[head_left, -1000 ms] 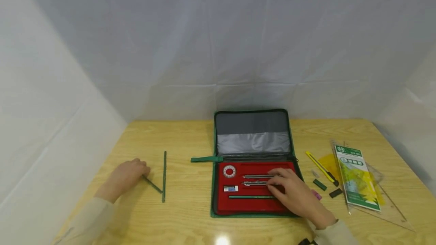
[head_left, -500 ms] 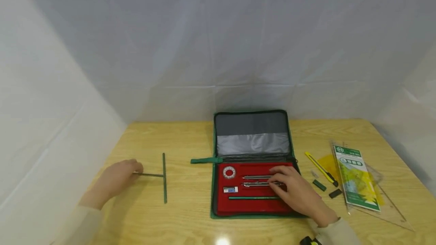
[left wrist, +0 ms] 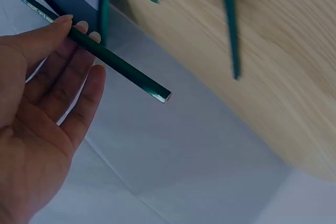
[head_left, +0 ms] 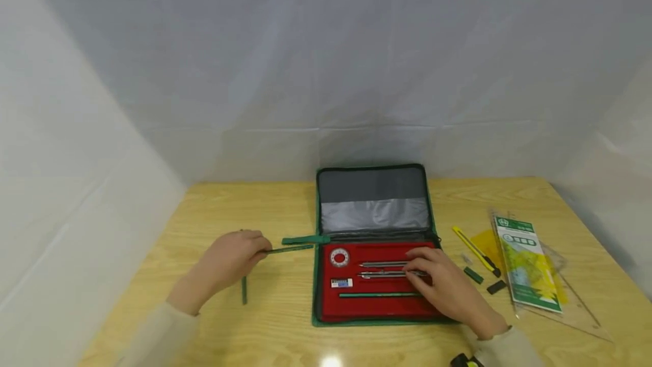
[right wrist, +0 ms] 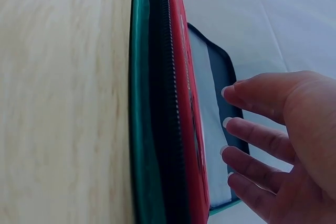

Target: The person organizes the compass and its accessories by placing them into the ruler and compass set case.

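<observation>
My left hand [head_left: 234, 259] pinches a dark green pencil [left wrist: 121, 66] between thumb and fingertips, above the table just left of the case. A second green pencil [head_left: 244, 290] lies on the table, partly hidden beneath that hand. The green zip case [head_left: 387, 313] lies unfolded, its red tray holding a white ring [head_left: 339, 257], an eraser [head_left: 341, 283], metal drawing instruments [head_left: 379, 274] and another green pencil [head_left: 374, 295]. Over the tray's right side is my right hand [head_left: 443, 287], fingers loosely bent and holding nothing in the right wrist view [right wrist: 294, 145].
Right of the case lie a yellow utility knife [head_left: 476, 251], a green block [head_left: 473, 275], a black block [head_left: 496, 286], clear set squares [head_left: 580, 313] and a green-and-yellow packet [head_left: 530, 265]. The case's strap [head_left: 303, 239] sticks out leftward. White sheeting [head_left: 265, 154] hangs behind the table.
My left hand has carried its pencil rightward, across the pencil on the table, toward the case's strap. My right hand stays over the tray.
</observation>
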### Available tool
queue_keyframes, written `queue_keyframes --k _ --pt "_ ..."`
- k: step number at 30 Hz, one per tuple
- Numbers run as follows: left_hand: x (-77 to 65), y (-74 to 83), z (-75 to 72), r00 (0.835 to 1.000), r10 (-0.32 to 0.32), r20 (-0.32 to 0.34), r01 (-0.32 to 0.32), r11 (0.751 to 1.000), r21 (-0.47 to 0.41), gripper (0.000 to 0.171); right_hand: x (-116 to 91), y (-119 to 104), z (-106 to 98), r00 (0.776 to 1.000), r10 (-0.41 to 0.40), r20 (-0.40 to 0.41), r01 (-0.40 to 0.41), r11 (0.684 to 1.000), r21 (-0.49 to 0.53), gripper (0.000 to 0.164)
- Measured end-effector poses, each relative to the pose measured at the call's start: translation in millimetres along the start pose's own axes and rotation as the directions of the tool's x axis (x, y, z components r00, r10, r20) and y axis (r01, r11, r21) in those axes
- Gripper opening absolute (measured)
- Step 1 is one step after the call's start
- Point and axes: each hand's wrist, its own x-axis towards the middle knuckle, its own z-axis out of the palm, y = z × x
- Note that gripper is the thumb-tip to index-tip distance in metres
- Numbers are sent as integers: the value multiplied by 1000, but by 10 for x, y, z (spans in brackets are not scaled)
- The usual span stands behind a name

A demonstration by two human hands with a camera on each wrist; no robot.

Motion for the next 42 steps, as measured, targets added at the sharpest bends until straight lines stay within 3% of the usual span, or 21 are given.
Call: queue_keyframes --k 3,10,20,27,34,42 --pt "129 124 41 999 52 -6 -52 998 -27 9 -25 10 -5 1000 10 -12 -10 1000 -5 7" --pt "391 395 175 994 103 28 -102 994 -32 7 -93 62 -10 999 31 -27 -31 999 -9 9" --pt "739 845 417 971 231 60 -227 972 -64 6 -172 79 -44 996 88 -34 -87 996 7 20" --pt "899 1148 535 956 257 140 -259 966 2 5 -247 87 -81 998 -42 -36 43 999 34 30" --pt "982 1385 659 952 275 131 -276 961 -14 5 -333 128 -112 998 -67 -7 67 996 50 20" --pt "1014 1529 783 960 270 77 -272 962 24 11 -393 206 -109 990 -134 -52 134 991 7 16"
